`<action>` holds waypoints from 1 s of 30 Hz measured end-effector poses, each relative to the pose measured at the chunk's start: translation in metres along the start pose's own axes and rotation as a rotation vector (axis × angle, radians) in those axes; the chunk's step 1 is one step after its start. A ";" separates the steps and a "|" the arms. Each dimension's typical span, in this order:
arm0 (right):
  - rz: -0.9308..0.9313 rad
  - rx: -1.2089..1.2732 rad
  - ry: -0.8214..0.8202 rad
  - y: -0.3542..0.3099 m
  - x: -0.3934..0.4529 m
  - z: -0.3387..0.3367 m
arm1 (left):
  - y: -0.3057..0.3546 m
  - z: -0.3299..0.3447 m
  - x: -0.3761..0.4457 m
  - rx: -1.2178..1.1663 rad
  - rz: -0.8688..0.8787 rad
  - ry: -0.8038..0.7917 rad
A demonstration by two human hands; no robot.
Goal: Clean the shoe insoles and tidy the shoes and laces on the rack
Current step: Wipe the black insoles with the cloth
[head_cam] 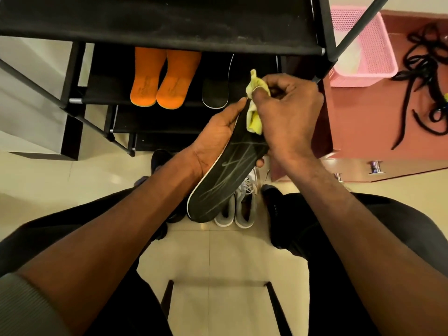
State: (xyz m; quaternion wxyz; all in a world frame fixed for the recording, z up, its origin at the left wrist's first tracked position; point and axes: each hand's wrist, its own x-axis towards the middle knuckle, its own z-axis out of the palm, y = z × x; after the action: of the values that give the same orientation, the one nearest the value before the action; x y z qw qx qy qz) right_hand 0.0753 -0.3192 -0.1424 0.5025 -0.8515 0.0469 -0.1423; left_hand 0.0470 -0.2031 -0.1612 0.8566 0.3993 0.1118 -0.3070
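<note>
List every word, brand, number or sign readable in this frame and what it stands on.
Nothing can be read for certain.
Orange insoles on the rack shelf: dark print near the heels, too small and blurred to read.
Black insole held in the left hand: pale crossing lines and a swoosh-like mark, no letters.
Dark shoe on the floor: small pale lettering, unreadable.

Orange insoles and a black insole fill the rack's middle shelf. Bare floor lies open between the knees.
</note>
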 end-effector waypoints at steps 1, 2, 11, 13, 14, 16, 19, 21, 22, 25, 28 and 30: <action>-0.013 -0.033 0.029 0.002 0.005 -0.002 | -0.001 0.000 0.000 0.009 -0.016 -0.026; -0.028 -0.073 0.052 0.003 0.009 -0.005 | -0.002 -0.001 0.001 0.022 -0.033 -0.048; -0.228 -0.239 -0.262 0.006 -0.011 -0.008 | 0.010 -0.002 0.002 -0.035 0.108 0.060; -0.296 -0.272 -0.288 0.008 -0.020 -0.004 | 0.011 -0.004 0.003 -0.024 0.183 0.128; -0.300 -0.277 -0.263 0.009 -0.020 -0.004 | 0.010 -0.004 0.003 -0.009 0.191 0.141; -0.270 -0.290 -0.175 0.010 -0.015 -0.006 | 0.006 -0.004 0.004 -0.010 0.121 0.118; -0.178 -0.316 -0.022 0.009 0.003 -0.017 | -0.001 -0.005 0.006 0.056 0.017 0.024; -0.108 -0.323 0.076 0.012 0.018 -0.026 | -0.004 -0.005 0.006 0.102 -0.009 -0.012; -0.073 -0.304 0.108 0.014 0.024 -0.030 | -0.005 -0.004 0.005 0.133 -0.013 -0.027; -0.022 -0.213 0.105 0.018 0.028 -0.032 | -0.006 -0.002 -0.001 0.150 -0.029 -0.057; -0.049 -0.227 0.023 0.017 0.021 -0.024 | -0.001 -0.001 -0.002 0.119 -0.021 -0.034; -0.106 -0.246 -0.022 0.014 0.014 -0.018 | 0.003 -0.001 -0.001 0.080 0.010 -0.005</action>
State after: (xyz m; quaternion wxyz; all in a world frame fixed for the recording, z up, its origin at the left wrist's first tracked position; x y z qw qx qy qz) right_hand 0.0844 -0.3443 -0.1437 0.3864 -0.9095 0.0135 -0.1525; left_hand 0.0480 -0.2008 -0.1599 0.8418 0.4331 0.0954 -0.3076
